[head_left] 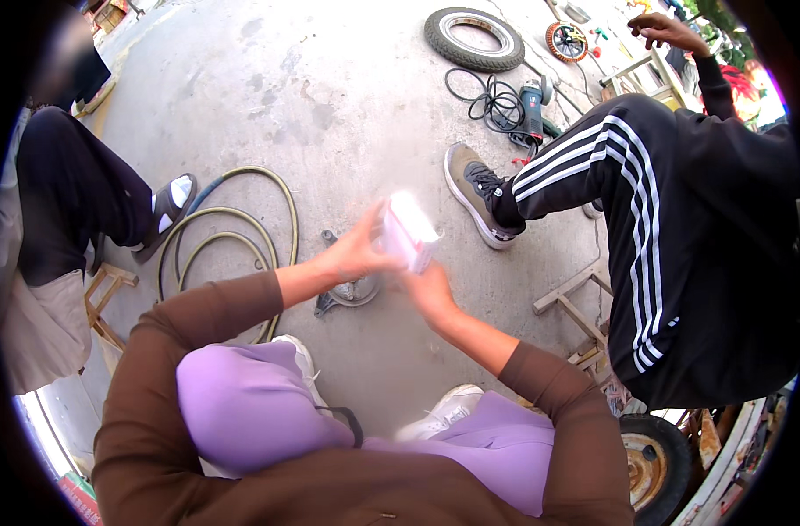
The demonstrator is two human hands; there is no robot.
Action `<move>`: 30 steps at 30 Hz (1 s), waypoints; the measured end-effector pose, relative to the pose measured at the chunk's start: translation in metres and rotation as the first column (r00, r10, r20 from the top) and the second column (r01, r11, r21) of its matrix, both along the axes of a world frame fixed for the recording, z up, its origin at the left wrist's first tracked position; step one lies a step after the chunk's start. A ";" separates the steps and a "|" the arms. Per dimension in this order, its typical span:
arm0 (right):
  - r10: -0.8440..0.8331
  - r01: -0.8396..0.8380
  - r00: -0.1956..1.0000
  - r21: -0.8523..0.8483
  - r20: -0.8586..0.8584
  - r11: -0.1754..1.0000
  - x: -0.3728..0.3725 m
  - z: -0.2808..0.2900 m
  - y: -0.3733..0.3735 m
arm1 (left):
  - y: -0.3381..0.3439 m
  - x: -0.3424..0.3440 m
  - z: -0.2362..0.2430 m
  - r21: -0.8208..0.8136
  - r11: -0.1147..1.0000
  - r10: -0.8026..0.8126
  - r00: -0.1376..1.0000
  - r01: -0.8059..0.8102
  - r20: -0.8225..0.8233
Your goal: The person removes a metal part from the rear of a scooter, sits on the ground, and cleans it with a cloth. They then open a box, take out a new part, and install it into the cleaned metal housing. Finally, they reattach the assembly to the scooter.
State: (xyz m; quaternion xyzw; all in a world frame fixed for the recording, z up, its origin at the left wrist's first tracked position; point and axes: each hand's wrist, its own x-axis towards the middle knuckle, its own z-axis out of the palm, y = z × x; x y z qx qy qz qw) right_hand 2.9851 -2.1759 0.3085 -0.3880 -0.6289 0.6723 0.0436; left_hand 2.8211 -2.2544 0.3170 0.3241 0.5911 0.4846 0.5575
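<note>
Brown shirt (330,491), left hand (363,248) and right hand (430,291) both gripping one blurred pale box (408,230), long axis pointing forward, slightly leftward

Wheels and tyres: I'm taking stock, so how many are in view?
3: a black tyre on the ground at the top, a small orange-edged wheel to its right, and a rusty-centred wheel at the lower right. Others may be hidden toward the right edge.
</note>
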 end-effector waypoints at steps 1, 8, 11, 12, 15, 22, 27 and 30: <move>-0.019 0.017 1.000 0.095 0.013 0.995 -0.010 -0.005 -0.007 | 0.000 0.006 0.002 0.032 0.998 0.052 0.998 -0.050 -0.046; -0.029 0.044 0.996 0.182 -0.089 0.982 -0.011 -0.022 -0.061 | -0.020 0.013 -0.018 0.080 0.996 0.059 0.957 -0.038 -0.283; 0.134 -0.115 0.986 0.176 -0.101 0.978 -0.003 -0.043 -0.053 | -0.021 0.015 -0.022 0.064 0.994 0.100 0.982 -0.090 -0.159; 0.188 -0.164 0.974 0.185 -0.125 0.969 0.002 -0.053 -0.048 | -0.019 0.014 -0.019 0.064 0.995 0.083 0.986 -0.075 -0.141; 0.388 -0.385 0.922 0.127 0.006 0.914 0.013 -0.057 -0.014 | -0.022 0.004 -0.002 0.051 0.998 0.043 0.978 -0.034 -0.203; 0.238 -0.224 0.971 -0.430 -0.022 0.875 0.001 -0.004 0.021 | -0.041 0.010 -0.029 0.087 0.984 -0.060 0.745 0.157 -0.664; 0.223 -0.172 0.962 -0.283 0.159 0.943 0.016 -0.020 -0.019 | -0.061 0.037 -0.028 -0.027 0.961 -0.188 0.575 0.277 -0.796; 0.242 -0.167 0.933 -0.276 0.266 0.947 0.025 -0.013 -0.040 | -0.076 0.051 -0.037 -0.144 0.918 -0.308 0.434 0.370 -0.846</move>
